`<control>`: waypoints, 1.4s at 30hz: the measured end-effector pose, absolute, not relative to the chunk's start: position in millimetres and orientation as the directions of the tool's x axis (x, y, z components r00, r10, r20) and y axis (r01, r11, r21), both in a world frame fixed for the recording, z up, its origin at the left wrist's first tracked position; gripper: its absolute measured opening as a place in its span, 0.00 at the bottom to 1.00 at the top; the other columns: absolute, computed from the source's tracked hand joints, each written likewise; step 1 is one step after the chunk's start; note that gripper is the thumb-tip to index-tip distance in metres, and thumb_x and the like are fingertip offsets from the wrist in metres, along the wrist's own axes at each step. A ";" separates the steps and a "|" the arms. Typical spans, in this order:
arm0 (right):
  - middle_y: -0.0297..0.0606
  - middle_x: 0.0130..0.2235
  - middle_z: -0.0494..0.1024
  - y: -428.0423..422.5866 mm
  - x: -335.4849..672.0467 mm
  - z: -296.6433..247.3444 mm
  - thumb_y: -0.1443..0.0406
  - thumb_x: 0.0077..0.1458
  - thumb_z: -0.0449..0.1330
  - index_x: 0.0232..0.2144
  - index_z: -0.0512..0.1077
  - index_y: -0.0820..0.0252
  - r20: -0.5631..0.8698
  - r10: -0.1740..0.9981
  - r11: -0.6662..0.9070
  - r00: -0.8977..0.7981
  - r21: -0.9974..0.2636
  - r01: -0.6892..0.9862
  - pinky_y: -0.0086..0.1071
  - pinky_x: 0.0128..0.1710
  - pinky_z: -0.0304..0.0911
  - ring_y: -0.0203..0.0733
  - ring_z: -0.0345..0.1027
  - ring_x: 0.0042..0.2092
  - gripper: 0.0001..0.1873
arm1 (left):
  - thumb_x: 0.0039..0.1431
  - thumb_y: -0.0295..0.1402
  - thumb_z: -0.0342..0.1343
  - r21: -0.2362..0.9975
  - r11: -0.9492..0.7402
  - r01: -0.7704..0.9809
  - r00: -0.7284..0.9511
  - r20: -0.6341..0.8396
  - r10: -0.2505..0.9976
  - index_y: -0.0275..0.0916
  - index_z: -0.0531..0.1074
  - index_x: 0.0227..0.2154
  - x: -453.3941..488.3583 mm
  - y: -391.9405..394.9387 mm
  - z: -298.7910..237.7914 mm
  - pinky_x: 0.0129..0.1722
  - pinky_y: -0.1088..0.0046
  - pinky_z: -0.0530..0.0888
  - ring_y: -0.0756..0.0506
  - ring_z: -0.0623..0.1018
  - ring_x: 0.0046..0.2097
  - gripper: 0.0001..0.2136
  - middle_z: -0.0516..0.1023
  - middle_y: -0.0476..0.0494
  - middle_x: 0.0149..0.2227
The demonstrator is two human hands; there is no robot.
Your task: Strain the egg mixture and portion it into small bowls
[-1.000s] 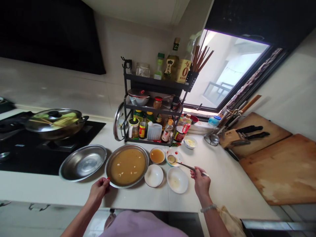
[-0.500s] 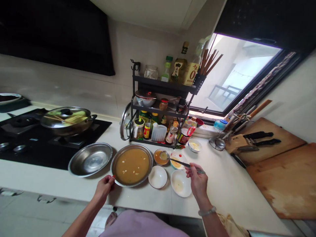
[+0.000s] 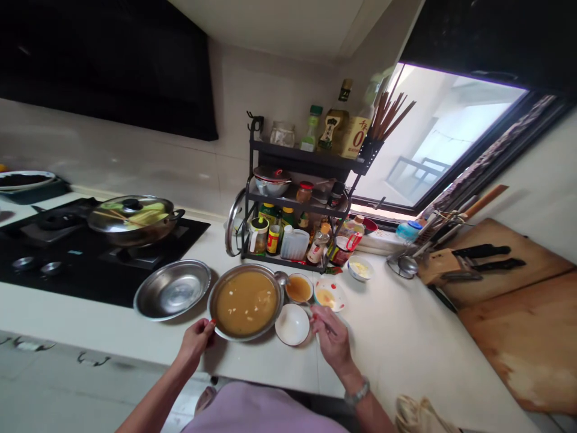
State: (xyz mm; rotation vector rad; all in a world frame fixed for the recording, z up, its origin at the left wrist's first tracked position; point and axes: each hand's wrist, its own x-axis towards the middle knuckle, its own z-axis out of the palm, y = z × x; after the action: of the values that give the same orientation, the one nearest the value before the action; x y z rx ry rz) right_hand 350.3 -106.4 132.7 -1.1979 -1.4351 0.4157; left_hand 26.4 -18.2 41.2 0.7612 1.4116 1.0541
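My left hand [image 3: 196, 341] pinches the near-left rim of a round metal basin [image 3: 210, 313] filled with brown liquid and pale bits. In my right hand [image 3: 332, 337] is a long-handled ladle; its small round head [image 3: 281, 278] is over the gap between the basin's right rim and a small bowl of brown liquid [image 3: 299, 288]. Most of the handle is hard to make out. Just left of my right hand stands a white bowl [image 3: 292, 325]. Behind the hand lies a red-dotted bowl with yellowish liquid [image 3: 328, 294]. My right hand covers the spot of another white bowl.
An unfilled-looking metal basin [image 3: 174, 291] sits left, by the stove with a lidded pan [image 3: 135, 219]. A black rack [image 3: 295, 207] of bottles and jars stands behind. To the right are a bowl [image 3: 360, 268], a knife block [image 3: 439, 267] and wooden boards [image 3: 523, 337].
My right hand has moved left, carrying the ladle from over the small bowl of brown liquid toward the basin's rim. My left hand keeps its hold. The view has shifted slightly.
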 end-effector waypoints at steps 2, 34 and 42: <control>0.41 0.37 0.76 -107.6 372.1 132.2 0.63 0.60 0.53 0.40 0.75 0.57 0.537 0.787 0.368 0.304 -0.804 0.468 0.30 0.24 0.70 0.37 0.71 0.29 0.12 | 0.31 0.45 0.62 0.911 0.391 -0.128 -0.121 -0.406 0.906 0.41 0.57 0.15 25.8 -18.8 42.3 0.18 0.77 0.60 0.54 0.62 0.16 0.19 0.60 0.58 0.12; 0.37 0.21 0.76 -122.7 451.2 125.7 0.54 0.41 0.68 0.32 0.72 0.66 0.077 0.570 0.181 0.818 -0.983 -0.034 0.29 0.18 0.64 0.37 0.68 0.20 0.22 | 0.28 0.45 0.64 0.898 0.412 -0.154 -0.148 -0.433 0.889 0.40 0.59 0.15 27.6 -18.8 45.4 0.18 0.78 0.59 0.55 0.61 0.16 0.20 0.60 0.58 0.13; 0.37 0.21 0.76 -101.0 399.3 148.4 0.54 0.46 0.65 0.33 0.72 0.63 0.097 0.725 0.195 0.682 -0.978 -0.068 0.29 0.18 0.63 0.38 0.68 0.22 0.19 | 0.27 0.46 0.65 0.900 0.403 -0.166 -0.138 -0.426 0.894 0.40 0.58 0.16 28.3 -19.5 44.9 0.17 0.78 0.60 0.55 0.61 0.17 0.22 0.59 0.59 0.13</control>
State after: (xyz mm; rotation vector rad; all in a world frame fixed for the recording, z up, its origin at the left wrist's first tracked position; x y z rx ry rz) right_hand 399.3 -101.0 148.4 -1.2639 -0.6362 0.6107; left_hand 28.3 -19.5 44.9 0.7065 1.4048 1.0615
